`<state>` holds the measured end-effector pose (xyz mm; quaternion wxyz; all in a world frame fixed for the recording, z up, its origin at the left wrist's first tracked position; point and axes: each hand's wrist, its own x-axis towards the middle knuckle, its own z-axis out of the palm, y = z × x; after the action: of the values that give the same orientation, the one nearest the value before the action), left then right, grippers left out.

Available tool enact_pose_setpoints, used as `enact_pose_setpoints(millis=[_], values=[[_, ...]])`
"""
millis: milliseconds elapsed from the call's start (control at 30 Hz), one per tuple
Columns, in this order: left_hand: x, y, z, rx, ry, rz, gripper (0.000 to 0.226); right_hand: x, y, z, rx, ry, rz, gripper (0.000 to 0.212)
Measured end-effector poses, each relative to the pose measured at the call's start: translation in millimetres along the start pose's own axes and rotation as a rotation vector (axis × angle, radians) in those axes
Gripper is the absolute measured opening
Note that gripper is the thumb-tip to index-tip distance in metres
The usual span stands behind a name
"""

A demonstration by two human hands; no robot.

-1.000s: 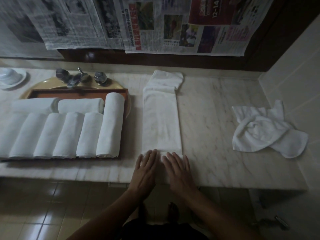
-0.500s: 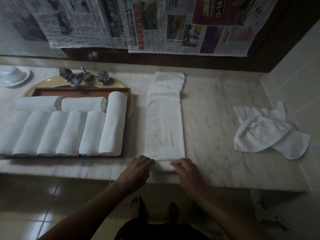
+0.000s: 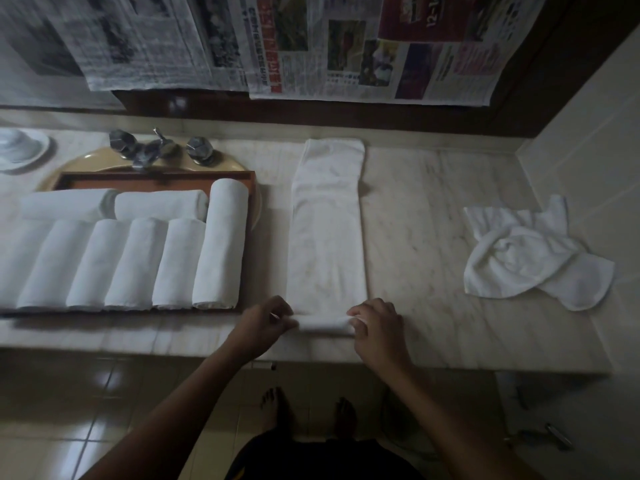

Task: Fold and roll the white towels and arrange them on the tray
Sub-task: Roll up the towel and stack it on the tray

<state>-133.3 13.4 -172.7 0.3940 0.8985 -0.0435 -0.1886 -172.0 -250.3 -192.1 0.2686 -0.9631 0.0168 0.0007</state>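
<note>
A long folded white towel (image 3: pixel 327 237) lies on the marble counter, running away from me. Its near end is turned over into a small roll (image 3: pixel 323 324). My left hand (image 3: pixel 265 325) pinches the roll's left end and my right hand (image 3: pixel 375 327) pinches its right end. To the left, a brown wooden tray (image 3: pixel 156 176) holds several rolled white towels (image 3: pixel 138 261); most stand side by side, two lie crosswise behind them. A crumpled white towel (image 3: pixel 530 258) sits at the right of the counter.
The tray rests over a yellowish sink (image 3: pixel 221 164) with a metal tap and two knobs (image 3: pixel 156 150). A white dish (image 3: pixel 20 148) sits far left. Newspapers (image 3: pixel 277 46) hang on the back wall. A tiled wall (image 3: pixel 595 161) closes the right side. My bare feet stand on the floor tiles.
My hands went from lying flat on the towel's near end to curling around it. The near edge is now turned over into a small roll.
</note>
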Motion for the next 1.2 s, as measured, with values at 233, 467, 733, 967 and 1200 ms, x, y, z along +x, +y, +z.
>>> enact_pose_setpoints(millis=[233, 467, 733, 967, 1200], values=[[6, 1, 1, -0.155, 0.005, -0.128, 0.013, -40, -18, 32, -0.151, 0.110, -0.276, 0.051], [-23, 16, 49, 0.556, 0.299, 0.348, 0.042, -38, -16, 38, -0.280, -0.068, -0.261, 0.067], [-5, 5, 71, 0.717, 0.143, 0.344, 0.078, 3, -8, 32, -0.332, -0.152, -0.296, 0.070], [14, -4, 40, 0.563, 0.031, 0.383, 0.080, 22, 8, 15, -0.227, -0.250, -0.306, 0.078], [-9, -17, 22, 0.409, 0.015, 0.467, 0.044, -8, 25, 0, -0.007, -0.236, -0.308, 0.046]])
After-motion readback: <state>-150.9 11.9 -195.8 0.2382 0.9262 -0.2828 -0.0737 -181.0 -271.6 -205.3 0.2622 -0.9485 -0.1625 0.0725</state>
